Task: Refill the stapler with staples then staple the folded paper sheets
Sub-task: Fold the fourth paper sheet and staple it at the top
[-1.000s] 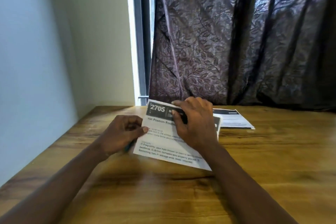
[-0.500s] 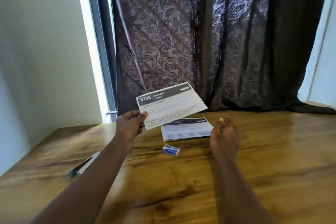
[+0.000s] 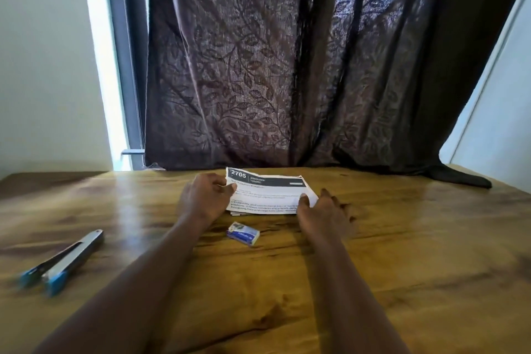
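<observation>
The folded paper sheets (image 3: 267, 194), white with a dark header band, lie stacked at the far middle of the wooden table (image 3: 402, 253). My left hand (image 3: 202, 200) pinches the stack's left edge with thumb and fingers. My right hand (image 3: 324, 214) rests at the stack's near right corner, thumb touching the paper and fingers spread on the table. The stapler (image 3: 61, 263), silver with blue ends, lies hinged open at the left, away from both hands. A small blue and white staple box (image 3: 243, 233) sits between my forearms, just in front of the sheets.
A dark patterned curtain (image 3: 287, 66) hangs right behind the table's far edge, its hem spilling onto the table at the right (image 3: 459, 179). A window frame (image 3: 126, 66) and a pale wall stand at the left.
My left hand has brought the lifted sheet down onto the other sheet on the table. My right hand, closed half a second ago, has opened and reached the stack's right corner.
</observation>
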Motion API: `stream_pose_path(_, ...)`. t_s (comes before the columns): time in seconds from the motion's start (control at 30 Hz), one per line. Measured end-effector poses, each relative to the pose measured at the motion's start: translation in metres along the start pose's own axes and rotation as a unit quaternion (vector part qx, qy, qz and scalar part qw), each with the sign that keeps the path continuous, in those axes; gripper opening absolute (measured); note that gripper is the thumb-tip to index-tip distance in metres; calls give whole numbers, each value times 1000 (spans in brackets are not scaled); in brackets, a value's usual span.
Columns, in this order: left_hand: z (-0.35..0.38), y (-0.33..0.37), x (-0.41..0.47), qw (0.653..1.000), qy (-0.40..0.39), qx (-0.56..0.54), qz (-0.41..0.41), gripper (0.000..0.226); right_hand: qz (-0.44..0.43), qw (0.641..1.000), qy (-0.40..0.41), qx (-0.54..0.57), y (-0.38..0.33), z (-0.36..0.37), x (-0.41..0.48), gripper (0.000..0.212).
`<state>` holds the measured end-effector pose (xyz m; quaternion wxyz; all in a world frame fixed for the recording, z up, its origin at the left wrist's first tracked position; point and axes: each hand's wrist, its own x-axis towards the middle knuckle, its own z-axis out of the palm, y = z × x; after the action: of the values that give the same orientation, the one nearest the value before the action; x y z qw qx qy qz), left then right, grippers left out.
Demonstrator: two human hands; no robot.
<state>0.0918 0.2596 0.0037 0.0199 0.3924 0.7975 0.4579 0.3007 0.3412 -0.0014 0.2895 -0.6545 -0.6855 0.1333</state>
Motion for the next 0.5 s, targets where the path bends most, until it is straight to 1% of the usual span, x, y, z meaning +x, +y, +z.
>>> stream_pose_path(0.2,-1,2,-9,997,-39,51,36,50,-23,999,-29,-19,-4,-4,-6,62)
stream_pose_path(0.3,-3,6,-14,992,-42,112,39,48,-35,997,-56,-33,-5,-7,-9,62)
stream_pose_path(0.37,-6,6,-16,992,-58,108,39,51,-41,996,-64,-48,-6,-7,-10,64)
stream_pose_path(0.5,-13,3,-14,992,-98,67,35,54,-44,996,-56,-47,-5,-8,-11,62)
